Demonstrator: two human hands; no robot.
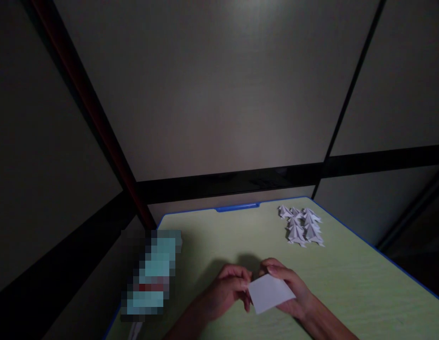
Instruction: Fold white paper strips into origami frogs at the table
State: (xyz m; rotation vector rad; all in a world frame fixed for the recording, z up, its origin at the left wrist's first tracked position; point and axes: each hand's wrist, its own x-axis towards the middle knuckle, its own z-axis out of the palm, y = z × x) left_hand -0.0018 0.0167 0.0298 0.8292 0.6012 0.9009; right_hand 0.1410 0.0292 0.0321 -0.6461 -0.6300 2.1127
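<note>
A small white sheet of paper [271, 293] is held up above the table between both hands. My left hand [230, 289] has its thumb and index finger closed at the sheet's left corner. Behind the sheet, my right hand [290, 285] grips it with the thumb on the upper edge; its other fingers are partly covered by the paper. Whether the sheet is a single layer or folded, I cannot tell. Beyond the right hand, several folded white paper figures [304, 226] stand close together in rows.
The pale green table [347, 274] has a blue rim and a blue strip [237, 207] at its far edge. A pixelated turquoise object [155, 269] lies at the left side. Light panels with a dark band [226, 183] rise behind the table.
</note>
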